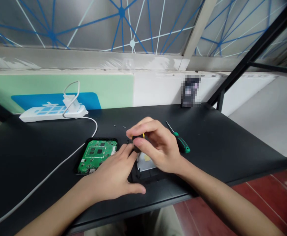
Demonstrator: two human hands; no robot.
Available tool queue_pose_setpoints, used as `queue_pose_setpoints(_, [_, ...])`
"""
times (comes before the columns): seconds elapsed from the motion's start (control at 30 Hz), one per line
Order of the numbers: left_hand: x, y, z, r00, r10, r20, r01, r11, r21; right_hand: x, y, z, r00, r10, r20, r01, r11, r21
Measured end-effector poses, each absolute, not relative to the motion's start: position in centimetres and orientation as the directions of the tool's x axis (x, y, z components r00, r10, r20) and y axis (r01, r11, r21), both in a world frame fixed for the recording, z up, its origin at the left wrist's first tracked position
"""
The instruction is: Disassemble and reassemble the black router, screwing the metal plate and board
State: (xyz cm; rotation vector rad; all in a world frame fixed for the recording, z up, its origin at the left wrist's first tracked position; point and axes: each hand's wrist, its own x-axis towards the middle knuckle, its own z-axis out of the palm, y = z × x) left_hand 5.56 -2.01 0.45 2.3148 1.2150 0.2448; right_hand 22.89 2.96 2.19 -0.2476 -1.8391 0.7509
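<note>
My right hand (159,144) pinches the black-and-yellow handle of a small screwdriver (138,136) between thumb and fingers. Its thin shaft points down at the left edge of a silver metal plate (144,165). The plate, with a yellowish square on it, lies in a black plastic casing (145,176), partly covered by my hands. My left hand (112,177) lies flat with thumb spread, its fingers over the casing's left side; the fingertips are partly hidden. Left of it, a green circuit board (98,154) sits in a black shell, its lower right corner behind my left hand.
A green-and-black screwdriver (181,142) lies to the right. Tiny screws (119,126) are scattered behind my hands. A white power strip (52,112) with a plugged-in charger stands at the back left, its white cable (60,167) crossing the table. A pixelated dark object (190,91) leans on the wall.
</note>
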Motion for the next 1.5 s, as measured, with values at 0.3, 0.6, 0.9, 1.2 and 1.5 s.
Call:
queue_pose_setpoints(0.3, [5.4,-2.1,0.3,0.587,0.807,-0.06,0.722,-0.489,0.489,22.8,3.3,1.9,-0.433,0.497,0.752,-0.24,0.74,-0.628])
queue_pose_setpoints(0.6, [5.6,-2.0,0.4,0.58,0.812,-0.069,0.729,-0.48,0.488,22.8,3.1,2.6,-0.31,0.522,0.795,-0.11,0.811,-0.575])
queue_pose_setpoints(0.9, [5.6,-2.0,0.3,0.578,0.813,-0.067,0.729,-0.478,0.49,22.8,2.6,1.4,-0.388,0.485,0.784,-0.178,0.795,-0.58])
queue_pose_setpoints(1.2, [5.6,-2.0,0.5,0.587,0.807,-0.06,0.725,-0.491,0.484,23.0,3.0,2.2,-0.285,0.507,0.813,-0.005,0.848,-0.53])
queue_pose_setpoints(1.5, [5.7,-1.8,0.5,0.595,0.801,-0.065,0.73,-0.506,0.459,23.0,2.1,1.7,-0.346,0.481,0.806,-0.116,0.83,-0.545])
